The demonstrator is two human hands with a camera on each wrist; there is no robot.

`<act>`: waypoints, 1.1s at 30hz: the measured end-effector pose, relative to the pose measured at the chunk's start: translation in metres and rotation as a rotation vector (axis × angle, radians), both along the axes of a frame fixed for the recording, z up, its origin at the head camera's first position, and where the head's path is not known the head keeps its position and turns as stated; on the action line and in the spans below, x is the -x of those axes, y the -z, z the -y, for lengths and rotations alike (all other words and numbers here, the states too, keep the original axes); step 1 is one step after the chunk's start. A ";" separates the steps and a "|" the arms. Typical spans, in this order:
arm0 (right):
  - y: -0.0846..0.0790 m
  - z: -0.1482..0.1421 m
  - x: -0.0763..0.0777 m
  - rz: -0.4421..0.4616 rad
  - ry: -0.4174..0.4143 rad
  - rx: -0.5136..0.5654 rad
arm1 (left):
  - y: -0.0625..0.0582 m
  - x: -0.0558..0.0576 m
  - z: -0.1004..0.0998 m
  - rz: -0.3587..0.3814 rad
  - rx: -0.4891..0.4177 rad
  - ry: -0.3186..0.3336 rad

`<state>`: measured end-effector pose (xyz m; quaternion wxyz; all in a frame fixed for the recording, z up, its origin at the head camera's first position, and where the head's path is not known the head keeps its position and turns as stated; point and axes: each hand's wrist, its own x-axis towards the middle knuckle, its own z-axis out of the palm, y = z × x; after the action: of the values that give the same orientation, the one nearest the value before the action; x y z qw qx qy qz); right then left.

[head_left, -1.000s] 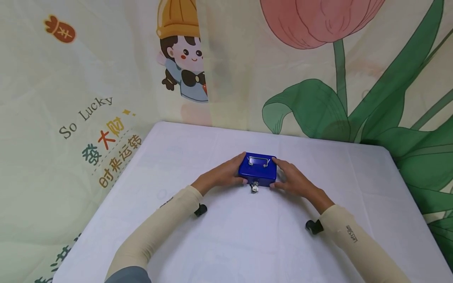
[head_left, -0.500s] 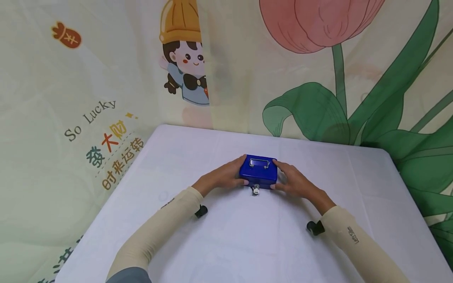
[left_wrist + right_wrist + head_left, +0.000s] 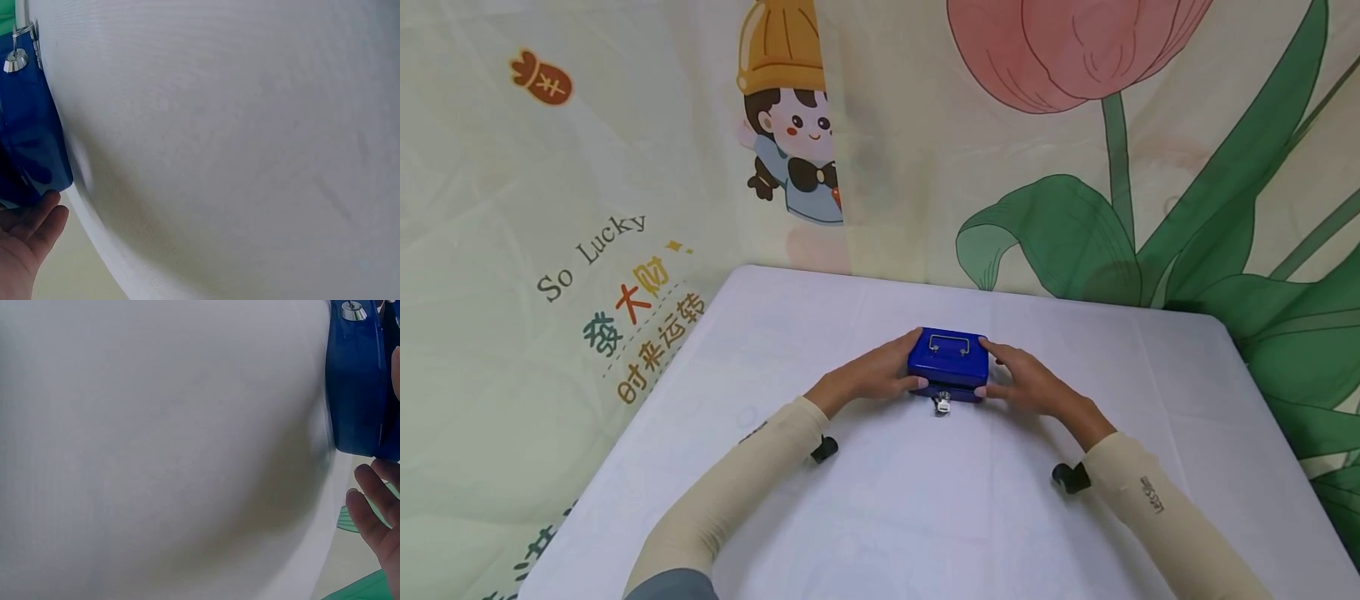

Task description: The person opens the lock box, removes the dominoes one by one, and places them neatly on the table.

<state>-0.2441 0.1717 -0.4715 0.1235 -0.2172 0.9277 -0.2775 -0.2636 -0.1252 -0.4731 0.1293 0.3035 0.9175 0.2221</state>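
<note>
A small blue metal cash box sits on the table, a wire handle folded on its top. At its front, a silver lock has keys hanging from it. Between lid and base a dark gap shows along the front; the lid is slightly raised. My left hand holds the lid's left side, thumb at the front edge and fingers toward the back corner. Opposite it, my right hand grips the right side in the same way. Both wrist views show the box only partly, with fingers at its ends.
A white cloth covers the table. Behind it hangs a printed curtain with a tulip and a cartoon figure. Small black cameras sit at the wrists, on beige sleeves.
The lid's front edge has risen a little, and a dark gap has appeared above the base. Both hands stay at the box's sides. The head view has tilted slightly.
</note>
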 end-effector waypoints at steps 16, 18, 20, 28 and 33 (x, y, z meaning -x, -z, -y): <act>-0.007 -0.008 0.009 -0.020 -0.047 -0.003 | -0.007 0.001 0.000 0.015 -0.003 -0.087; -0.006 -0.009 0.011 -0.042 -0.051 -0.005 | -0.007 0.002 0.000 0.018 -0.009 -0.086; -0.006 -0.009 0.013 -0.053 -0.049 -0.004 | -0.008 0.002 0.000 0.017 -0.013 -0.087; -0.005 -0.008 0.016 -0.051 -0.037 -0.006 | -0.009 0.003 -0.001 0.018 -0.031 -0.104; -0.006 -0.009 0.019 -0.055 -0.035 0.007 | -0.008 0.006 -0.001 -0.039 -0.041 -0.075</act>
<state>-0.2628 0.1809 -0.4657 0.1022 -0.2412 0.9258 -0.2727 -0.2701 -0.1244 -0.4648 0.0966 0.2757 0.9259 0.2395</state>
